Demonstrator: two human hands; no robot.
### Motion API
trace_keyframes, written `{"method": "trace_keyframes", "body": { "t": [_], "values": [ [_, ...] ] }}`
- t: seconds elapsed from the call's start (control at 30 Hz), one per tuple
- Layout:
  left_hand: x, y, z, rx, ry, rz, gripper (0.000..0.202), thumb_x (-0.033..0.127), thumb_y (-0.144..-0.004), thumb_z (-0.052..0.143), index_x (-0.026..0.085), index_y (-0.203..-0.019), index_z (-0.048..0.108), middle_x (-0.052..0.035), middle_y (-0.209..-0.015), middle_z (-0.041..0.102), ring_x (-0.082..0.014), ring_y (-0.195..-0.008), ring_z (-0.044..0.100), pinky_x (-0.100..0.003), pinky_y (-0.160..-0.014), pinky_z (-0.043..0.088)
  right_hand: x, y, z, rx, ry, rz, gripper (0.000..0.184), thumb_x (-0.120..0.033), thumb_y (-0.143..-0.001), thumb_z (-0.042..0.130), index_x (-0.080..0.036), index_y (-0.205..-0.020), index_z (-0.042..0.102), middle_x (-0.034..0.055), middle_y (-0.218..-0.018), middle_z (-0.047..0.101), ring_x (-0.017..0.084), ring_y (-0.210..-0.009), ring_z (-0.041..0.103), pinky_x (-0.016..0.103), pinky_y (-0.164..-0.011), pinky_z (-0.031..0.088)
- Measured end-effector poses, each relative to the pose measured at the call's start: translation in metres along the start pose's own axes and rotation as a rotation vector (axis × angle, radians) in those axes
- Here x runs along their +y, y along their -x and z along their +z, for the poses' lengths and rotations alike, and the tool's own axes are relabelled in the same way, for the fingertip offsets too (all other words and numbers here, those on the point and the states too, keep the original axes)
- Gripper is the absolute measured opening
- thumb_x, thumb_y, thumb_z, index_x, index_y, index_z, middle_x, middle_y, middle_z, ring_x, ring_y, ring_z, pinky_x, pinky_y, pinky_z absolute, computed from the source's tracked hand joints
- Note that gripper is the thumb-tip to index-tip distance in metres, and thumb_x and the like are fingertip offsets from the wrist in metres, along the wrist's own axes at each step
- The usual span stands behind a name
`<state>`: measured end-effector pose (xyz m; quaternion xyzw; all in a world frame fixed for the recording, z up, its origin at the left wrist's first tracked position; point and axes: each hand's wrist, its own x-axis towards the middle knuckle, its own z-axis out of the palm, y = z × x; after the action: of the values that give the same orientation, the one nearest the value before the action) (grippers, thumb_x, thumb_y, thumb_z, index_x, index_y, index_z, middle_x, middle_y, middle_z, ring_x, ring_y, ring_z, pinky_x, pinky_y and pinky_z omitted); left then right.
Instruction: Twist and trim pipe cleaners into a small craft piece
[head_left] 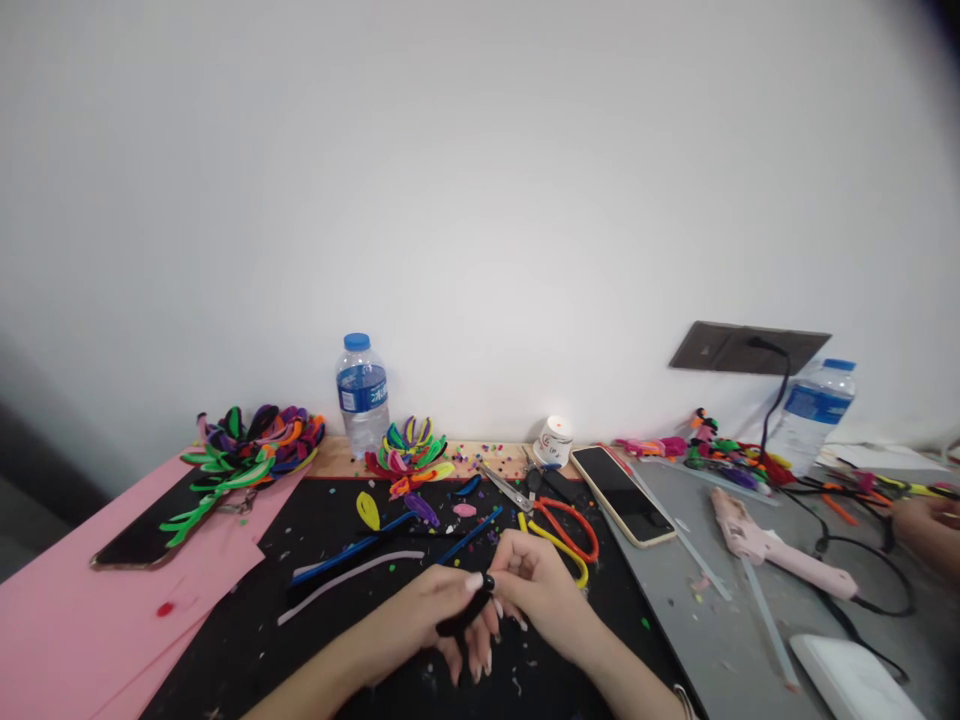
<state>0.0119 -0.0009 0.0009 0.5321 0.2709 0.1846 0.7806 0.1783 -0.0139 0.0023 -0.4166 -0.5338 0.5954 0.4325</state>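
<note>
"Over our mat [247, 620], how do we hold our hands?"

"Close together: our left hand [429, 608] and right hand [538, 588] both pinch between thumb and finger."

"And the scissors [534, 506]?"

"Just past our right hand, probably for easy reach."

"And the black stem [461, 620]?"

"Between our fingertips, above the mat, pinched by both hands, likely to keep it steady."

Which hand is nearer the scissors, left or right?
Right. The right hand is just below the scissors in the picture; the left hand is farther off, down and left.
</note>
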Motion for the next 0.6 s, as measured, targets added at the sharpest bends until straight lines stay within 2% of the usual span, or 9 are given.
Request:
{"method": "trace_keyframes", "body": {
  "t": [0.07, 0.13, 0.27, 0.37, 0.47, 0.6],
  "values": [
    [0.0, 0.002, -0.002, -0.073, 0.188, -0.116, 0.047, 0.049, -0.084, 0.036, 0.01, -0.078, 0.061, -0.0074, -0.062, 0.062, -0.0128, -0.049, 0.057, -0.02, -0.043, 0.041, -0.001, 0.001, 0.0, -0.025, -0.04, -0.021, 0.02, -0.025, -0.069, 0.065, -0.015, -0.063, 0.049, -0.0055, -0.046, 0.052, 0.004, -0.035, 0.039, 0.016, -0.034, 0.028],
    [-0.001, 0.004, -0.005, -0.13, 0.267, -0.189, 0.043, 0.048, -0.082, 0.043, 0.009, -0.077, 0.061, -0.0075, -0.059, 0.062, -0.0119, -0.045, 0.056, -0.019, -0.041, 0.041, -0.001, 0.003, 0.0, -0.061, -0.085, -0.021, 0.022, -0.028, -0.067, 0.067, -0.015, -0.063, 0.05, -0.0039, -0.05, 0.055, 0.005, -0.036, 0.042, 0.017, -0.035, 0.032],
    [-0.006, 0.005, -0.01, -0.167, 0.331, -0.231, 0.036, 0.046, -0.075, 0.057, 0.01, -0.074, 0.06, -0.0053, -0.054, 0.061, -0.0112, -0.041, 0.055, -0.018, -0.038, 0.041, 0.001, 0.005, 0.003, -0.134, -0.133, 0.042, 0.022, -0.028, -0.064, 0.07, -0.014, -0.065, 0.053, -0.0026, -0.05, 0.058, 0.006, -0.036, 0.046, 0.017, -0.035, 0.035],
    [-0.007, 0.003, -0.009, -0.093, 0.314, -0.177, 0.032, 0.041, -0.073, 0.061, 0.01, -0.071, 0.059, -0.0029, -0.05, 0.059, -0.0083, -0.037, 0.051, -0.016, -0.036, 0.037, 0.001, 0.004, 0.003, -0.15, -0.134, 0.05, 0.023, -0.028, -0.064, 0.071, -0.014, -0.072, 0.054, -0.0027, -0.054, 0.058, 0.006, -0.037, 0.047, 0.017, -0.036, 0.037],
    [-0.005, -0.001, -0.005, 0.047, 0.204, -0.037, 0.03, 0.038, -0.075, 0.059, 0.01, -0.065, 0.058, -0.0005, -0.046, 0.056, -0.0066, -0.036, 0.047, -0.016, -0.039, 0.036, 0.001, 0.001, 0.0, -0.13, -0.142, 0.059, 0.027, -0.034, -0.069, 0.066, -0.016, -0.083, 0.051, -0.0033, -0.06, 0.058, 0.007, -0.038, 0.048, 0.017, -0.035, 0.038],
    [-0.006, -0.005, -0.001, 0.155, -0.047, 0.071, 0.034, 0.042, -0.075, 0.055, 0.013, -0.059, 0.055, -0.0002, -0.048, 0.058, -0.0089, -0.042, 0.05, -0.02, -0.047, 0.041, 0.004, -0.002, -0.003, -0.103, -0.006, 0.083, 0.028, -0.046, -0.08, 0.049, -0.019, -0.079, 0.044, -0.0067, -0.049, 0.049, 0.006, -0.033, 0.04, 0.016, -0.032, 0.028]
  ]
}}
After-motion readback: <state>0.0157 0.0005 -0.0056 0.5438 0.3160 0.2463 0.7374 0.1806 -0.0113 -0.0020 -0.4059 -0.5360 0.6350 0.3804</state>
